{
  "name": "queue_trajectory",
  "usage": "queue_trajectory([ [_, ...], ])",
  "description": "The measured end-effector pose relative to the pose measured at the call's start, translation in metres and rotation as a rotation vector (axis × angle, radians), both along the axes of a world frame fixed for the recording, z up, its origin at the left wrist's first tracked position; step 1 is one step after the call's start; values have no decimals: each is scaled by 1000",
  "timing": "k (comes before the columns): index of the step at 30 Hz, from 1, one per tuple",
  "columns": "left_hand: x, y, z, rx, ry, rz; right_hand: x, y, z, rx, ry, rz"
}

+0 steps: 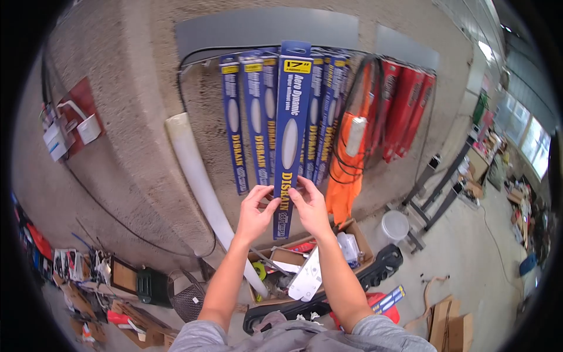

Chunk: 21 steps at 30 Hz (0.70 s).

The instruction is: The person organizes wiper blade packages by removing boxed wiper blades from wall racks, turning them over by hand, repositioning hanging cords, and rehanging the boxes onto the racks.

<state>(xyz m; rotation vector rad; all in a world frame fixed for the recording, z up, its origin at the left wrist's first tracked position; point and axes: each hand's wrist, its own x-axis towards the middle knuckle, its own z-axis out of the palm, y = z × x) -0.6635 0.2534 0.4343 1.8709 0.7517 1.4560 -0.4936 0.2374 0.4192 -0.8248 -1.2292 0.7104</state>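
Note:
A long blue wiper blade box [288, 141], marked 17" and DISRAIN, stands upright in front of me. My left hand [257, 212] pinches its left edge near the lower end. On the opposite edge, at about the same height, the fingers of my right hand [309, 205] grip it. Behind it, more blue wiper blade boxes [233, 117] hang in a row against the wall. Whether the held box's top tab is on the wire is not something I can tell. Right of the row hang an orange cloth [346, 188] and red packages [400, 111].
Below my hands lies an open cardboard box [363, 240] of mixed items, with black plastic trim [381, 264] beside it. A pale foam tube [196, 158] leans on the wall. At right are a white bucket [394, 226] and a dark metal stand [434, 205].

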Motion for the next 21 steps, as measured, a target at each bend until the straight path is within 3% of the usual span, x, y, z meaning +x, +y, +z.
queue_trajectory([
  [4, 65, -35, -12, -127, 102, -232, 57, -72, -29, -71, 222, -97],
  [8, 154, -69, -61, -179, 281, -457, 130, -150, -84, -175, 276, -376],
  [13, 270, -154, -149, -247, 410, -702, 195, -271, -170, -313, 438, -798],
  [18, 346, -258, -253, -499, 554, -945, 225, -389, -263, -580, 563, -1117],
  [21, 377, -309, -314, -485, 686, -986, 244, -438, -356, -609, 632, -1226],
])
